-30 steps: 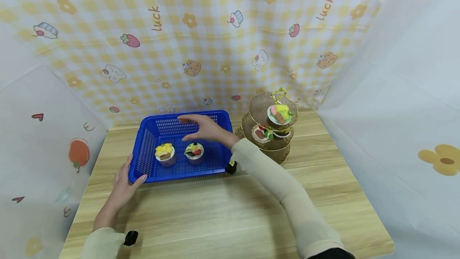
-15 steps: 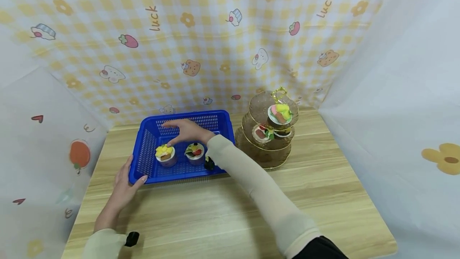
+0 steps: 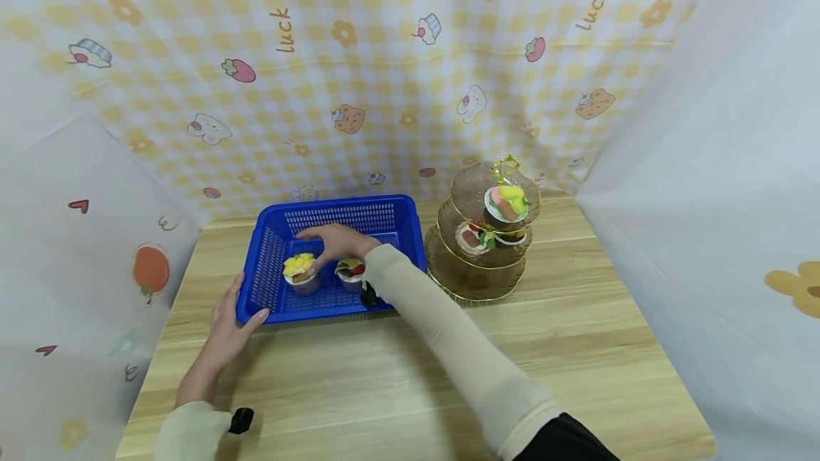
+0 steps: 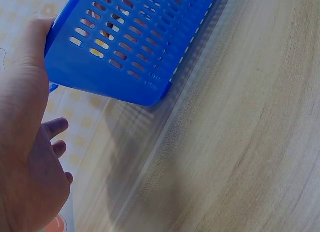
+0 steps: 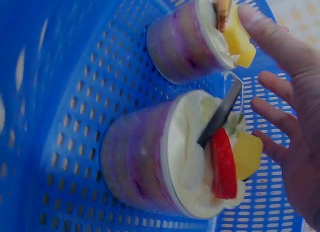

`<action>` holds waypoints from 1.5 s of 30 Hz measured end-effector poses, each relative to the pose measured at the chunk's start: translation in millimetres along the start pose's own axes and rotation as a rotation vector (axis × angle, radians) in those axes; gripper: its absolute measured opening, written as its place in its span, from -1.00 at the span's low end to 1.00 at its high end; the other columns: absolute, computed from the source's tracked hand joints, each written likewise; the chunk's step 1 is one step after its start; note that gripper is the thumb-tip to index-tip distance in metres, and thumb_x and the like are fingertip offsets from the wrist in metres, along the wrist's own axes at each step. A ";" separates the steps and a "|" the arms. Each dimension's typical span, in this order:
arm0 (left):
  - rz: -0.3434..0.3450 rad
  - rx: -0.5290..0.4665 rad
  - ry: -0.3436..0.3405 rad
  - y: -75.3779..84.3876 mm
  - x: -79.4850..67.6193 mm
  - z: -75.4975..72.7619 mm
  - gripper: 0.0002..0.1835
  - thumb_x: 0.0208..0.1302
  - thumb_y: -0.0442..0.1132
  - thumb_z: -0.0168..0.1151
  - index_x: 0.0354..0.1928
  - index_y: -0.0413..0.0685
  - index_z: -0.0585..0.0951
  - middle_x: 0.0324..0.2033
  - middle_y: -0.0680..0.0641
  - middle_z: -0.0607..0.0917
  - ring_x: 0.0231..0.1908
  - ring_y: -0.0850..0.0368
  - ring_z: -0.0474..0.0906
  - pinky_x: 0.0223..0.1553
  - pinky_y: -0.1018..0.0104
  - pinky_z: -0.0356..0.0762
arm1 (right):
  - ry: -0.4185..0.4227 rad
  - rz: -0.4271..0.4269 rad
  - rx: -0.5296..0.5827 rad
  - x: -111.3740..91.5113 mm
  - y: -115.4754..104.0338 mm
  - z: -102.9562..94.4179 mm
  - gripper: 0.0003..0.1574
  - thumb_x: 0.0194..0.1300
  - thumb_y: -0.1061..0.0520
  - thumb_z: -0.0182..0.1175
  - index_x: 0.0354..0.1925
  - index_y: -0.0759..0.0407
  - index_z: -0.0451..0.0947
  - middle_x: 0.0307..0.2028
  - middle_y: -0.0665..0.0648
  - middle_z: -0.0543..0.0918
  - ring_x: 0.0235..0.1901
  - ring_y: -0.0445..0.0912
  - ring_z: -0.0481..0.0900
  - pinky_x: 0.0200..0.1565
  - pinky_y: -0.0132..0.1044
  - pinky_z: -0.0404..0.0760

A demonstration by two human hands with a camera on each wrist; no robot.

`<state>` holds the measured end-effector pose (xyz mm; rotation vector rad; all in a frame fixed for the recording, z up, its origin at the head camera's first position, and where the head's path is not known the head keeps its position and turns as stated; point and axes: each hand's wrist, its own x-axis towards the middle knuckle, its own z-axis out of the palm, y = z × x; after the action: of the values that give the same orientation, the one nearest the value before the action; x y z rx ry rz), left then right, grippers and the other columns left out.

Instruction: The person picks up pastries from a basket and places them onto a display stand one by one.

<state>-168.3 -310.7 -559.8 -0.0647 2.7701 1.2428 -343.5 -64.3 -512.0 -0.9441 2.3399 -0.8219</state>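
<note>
A blue plastic basket (image 3: 359, 313) holds two toy dessert cups. My left hand (image 3: 228, 322) grips its front left corner, the thumb over the rim; in the left wrist view several other fingertips show below the rim. Above the cup with yellow fruit (image 3: 302, 282) is my right hand (image 3: 339, 242), fingers spread. Its thumb is close to the yellow topping in the right wrist view; whether they touch, I cannot tell. Beside it stands the cup with red and yellow fruit (image 5: 150, 157), partly behind the right forearm in the head view.
A three-tier cake stand (image 3: 477, 279) with gold rims stands right of the basket. Its upper tiers bear several toy desserts, one a cupcake (image 3: 506, 205) on top. The wooden table (image 3: 359, 390) meets a checked cloth (image 3: 384, 77) behind.
My right hand has moved left across the basket and lowered to the cup with yellow fruit. My left hand keeps its place on the basket corner.
</note>
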 end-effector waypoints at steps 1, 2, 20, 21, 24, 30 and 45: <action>-0.003 -0.001 -0.002 0.5 -0.1 -0.2 0.04 0.36 0.09 0.17 0.58 0.19 -0.34 0.53 -0.44 -0.23 0.45 -0.53 -0.33 0.24 -0.64 -0.18 | -0.003 0.003 -0.013 0.3 0.7 0.5 0.09 0.04 -0.16 0.51 0.47 -0.15 0.25 0.42 0.00 0.41 0.44 -0.03 0.34 0.38 -0.16 0.41; -0.006 -0.002 -0.004 0.9 -0.2 -0.5 0.04 0.36 0.09 0.17 0.58 0.20 -0.35 0.53 -0.44 -0.24 0.45 -0.53 -0.33 0.24 -0.64 -0.19 | -0.006 0.008 -0.023 0.8 1.3 0.9 0.09 0.03 -0.17 0.51 0.46 -0.15 0.25 0.42 0.00 0.41 0.43 -0.03 0.34 0.38 -0.16 0.41; -0.012 -0.005 -0.003 -1.0 0.0 0.2 0.04 0.37 0.09 0.17 0.58 0.26 -0.35 0.54 -0.42 -0.23 0.44 -0.55 -0.32 0.24 -0.63 -0.21 | -0.088 0.074 -0.049 11.9 13.4 10.0 0.06 0.04 -0.12 0.51 0.45 -0.19 0.27 0.35 -0.03 0.48 0.36 -0.10 0.41 0.29 -0.21 0.49; -0.006 -0.002 0.003 -1.0 0.1 0.3 0.03 0.37 0.08 0.18 0.58 0.24 -0.33 0.53 -0.43 -0.21 0.44 -0.55 -0.31 0.24 -0.63 -0.21 | -0.094 0.076 -0.046 12.2 13.4 10.5 0.05 0.04 -0.12 0.51 0.45 -0.19 0.28 0.36 -0.03 0.47 0.36 -0.11 0.41 0.28 -0.21 0.50; 0.016 0.006 0.022 -0.1 0.7 0.8 0.02 0.37 0.05 0.19 0.59 0.17 -0.29 0.51 -0.48 -0.16 0.43 -0.57 -0.29 0.26 -0.60 -0.24 | -0.101 0.075 -0.027 12.6 13.3 11.9 0.04 0.04 -0.10 0.52 0.44 -0.17 0.30 0.36 -0.02 0.48 0.35 -0.10 0.42 0.26 -0.21 0.52; 0.025 0.012 0.043 0.8 1.0 1.5 0.01 0.36 0.03 0.20 0.59 0.16 -0.27 0.50 -0.50 -0.12 0.42 -0.58 -0.27 0.26 -0.58 -0.26 | -0.131 0.076 0.039 15.0 14.2 14.8 0.00 0.01 -0.05 0.55 0.40 -0.15 0.37 0.39 -0.03 0.45 0.39 -0.10 0.38 0.33 -0.21 0.46; 0.024 0.010 0.044 1.3 0.6 2.2 0.01 0.37 0.04 0.19 0.59 0.17 -0.27 0.50 -0.48 -0.11 0.42 -0.56 -0.26 0.26 -0.56 -0.27 | -0.117 0.072 0.022 16.6 14.8 15.3 -0.16 0.00 -0.10 0.54 0.27 -0.16 0.52 0.29 -0.08 0.55 0.30 -0.13 0.47 0.26 -0.26 0.51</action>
<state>-168.8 -308.1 -560.3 -0.0587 2.8222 1.2481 -351.3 -73.3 -536.2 -0.8699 2.2466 -0.7425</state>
